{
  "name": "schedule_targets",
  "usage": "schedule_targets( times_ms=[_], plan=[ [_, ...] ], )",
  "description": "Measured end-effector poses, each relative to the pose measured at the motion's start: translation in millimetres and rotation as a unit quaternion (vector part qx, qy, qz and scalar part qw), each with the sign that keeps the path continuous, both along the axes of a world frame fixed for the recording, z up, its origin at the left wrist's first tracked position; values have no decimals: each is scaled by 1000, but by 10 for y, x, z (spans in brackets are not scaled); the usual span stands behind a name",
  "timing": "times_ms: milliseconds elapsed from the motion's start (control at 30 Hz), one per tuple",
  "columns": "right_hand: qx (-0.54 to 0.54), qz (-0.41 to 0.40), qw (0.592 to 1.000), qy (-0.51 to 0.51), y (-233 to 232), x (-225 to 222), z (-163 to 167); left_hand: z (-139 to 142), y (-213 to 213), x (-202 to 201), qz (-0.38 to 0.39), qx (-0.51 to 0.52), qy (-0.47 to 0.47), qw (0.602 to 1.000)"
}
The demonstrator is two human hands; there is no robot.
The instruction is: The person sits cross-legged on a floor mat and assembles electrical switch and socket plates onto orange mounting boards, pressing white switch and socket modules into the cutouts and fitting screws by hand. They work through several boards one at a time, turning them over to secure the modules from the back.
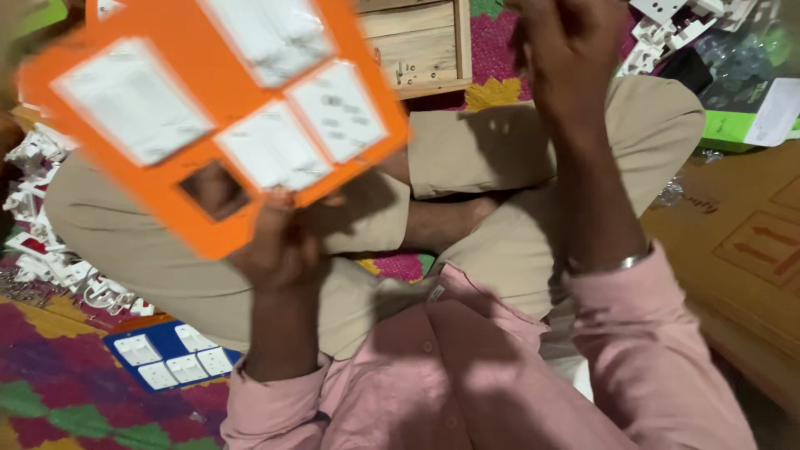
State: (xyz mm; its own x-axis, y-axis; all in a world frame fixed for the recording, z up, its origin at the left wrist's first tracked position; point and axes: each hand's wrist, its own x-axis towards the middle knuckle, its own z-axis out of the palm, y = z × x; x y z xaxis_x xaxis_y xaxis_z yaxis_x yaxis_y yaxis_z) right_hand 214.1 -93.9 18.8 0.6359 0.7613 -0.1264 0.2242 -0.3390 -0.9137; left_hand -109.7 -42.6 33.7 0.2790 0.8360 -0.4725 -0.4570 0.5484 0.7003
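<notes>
One left hand [279, 242] grip closes around the orange panel [167, 200].

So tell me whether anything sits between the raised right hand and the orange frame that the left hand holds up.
Nothing visible does. The left hand grips the orange frame by its lower edge, and the right hand is raised beside it with only open air between them, above the folded legs.

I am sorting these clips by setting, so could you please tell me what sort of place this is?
Probably a small floor workshop for assembling switch plates: a patterned mat, heaps of white plastic parts, and a cardboard box.
</notes>
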Motion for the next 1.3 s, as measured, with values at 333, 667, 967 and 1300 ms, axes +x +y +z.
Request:
schedule_targets(
  times_ms=[333,667,967,1300],
  plan=[
    [-113,361,851,-364,460,-140,-1021,252,193,-27,37,137,-2,990],
    [-121,345,851,-378,497,-258,-995,271,209,-52,11,140,-16,990],
    [4,351,836,-421,826,-496,-953,200,244,-43,10,161,-4,987],
    [8,307,898,-315,753,-454,-798,199,173,12,-4,155,-10,988]
  ],
)
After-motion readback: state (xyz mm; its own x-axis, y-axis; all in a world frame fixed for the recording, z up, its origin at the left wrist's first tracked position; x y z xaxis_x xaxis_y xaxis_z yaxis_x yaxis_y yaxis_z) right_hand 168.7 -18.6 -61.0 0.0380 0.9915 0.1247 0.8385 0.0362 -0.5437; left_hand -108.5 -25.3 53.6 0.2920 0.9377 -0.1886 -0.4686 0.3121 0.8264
